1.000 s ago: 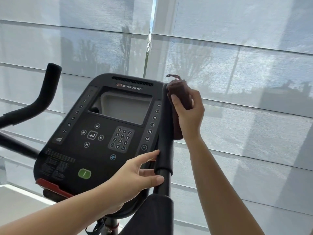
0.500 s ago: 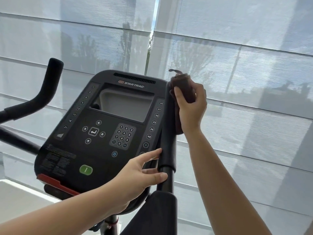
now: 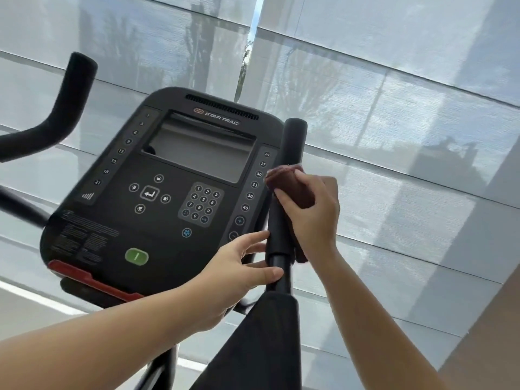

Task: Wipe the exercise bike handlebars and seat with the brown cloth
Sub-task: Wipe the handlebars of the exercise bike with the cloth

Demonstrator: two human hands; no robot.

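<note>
The right fingers (image 3: 284, 202) are curled tightly round the cloth (image 3: 292, 187), which is bunched and pressed against the right handlebar (image 3: 294, 136) about halfway down its black foam grip. A rumpled edge of the cloth is seen above the right hand (image 3: 312, 220), and a tail of it hangs behind the grip, below the palm. The top of the grip stands bare above the cloth.

The left fingers (image 3: 250, 240) are held straight and slightly spread, and nothing is gripped by them. The forefinger tip is brought up to the lower end of the grip, and the thumb (image 3: 270, 273) is laid on the bare post (image 3: 282, 261) just beneath it. The left hand (image 3: 233, 274) is thus placed below and to the left of the right hand, apart from the cloth.

Just left of the right handlebar, the console (image 3: 168, 164) is seen tilted towards the camera, with a grey screen, a keypad (image 3: 201, 204) and a green button (image 3: 136, 256). Below the post, a black wedge-shaped pad (image 3: 261, 347) is seen between the two forearms. The left handlebar (image 3: 70, 94) curves upward at the far left, well apart from both hands. Pale blinds (image 3: 394, 108) fill the background.
</note>
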